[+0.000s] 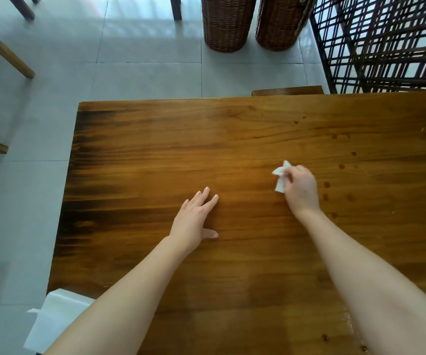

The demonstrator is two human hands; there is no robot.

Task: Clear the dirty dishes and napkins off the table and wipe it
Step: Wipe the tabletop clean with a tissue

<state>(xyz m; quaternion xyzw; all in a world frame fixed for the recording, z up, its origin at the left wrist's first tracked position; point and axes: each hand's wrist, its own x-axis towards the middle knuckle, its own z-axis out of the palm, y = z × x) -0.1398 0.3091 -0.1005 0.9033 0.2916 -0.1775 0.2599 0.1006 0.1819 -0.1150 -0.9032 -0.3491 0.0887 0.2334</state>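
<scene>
Fingers (290,174) of our right hand (301,192) curl round a crumpled white napkin (280,178), partly hidden by the palm, on the surface (155,149) at three o'clock from centre. Left hand (194,219): flat at six o'clock, fingers straight, holding nothing. Droplets (327,185): beside the napkin, toward three o'clock. White object (53,319): seven o'clock corner, cut off by our forearm; we cannot tell its kind.

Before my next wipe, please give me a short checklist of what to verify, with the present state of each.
1. The right hand grips the napkin: ok.
2. The left hand rests flat on the table: ok.
3. No dishes on the visible table: ok.
4. Wiped the drops right of the right hand: not ok.
5. Wiped the drops near the front edge: not ok.
6. Clean enough napkin: cannot tell.
</scene>
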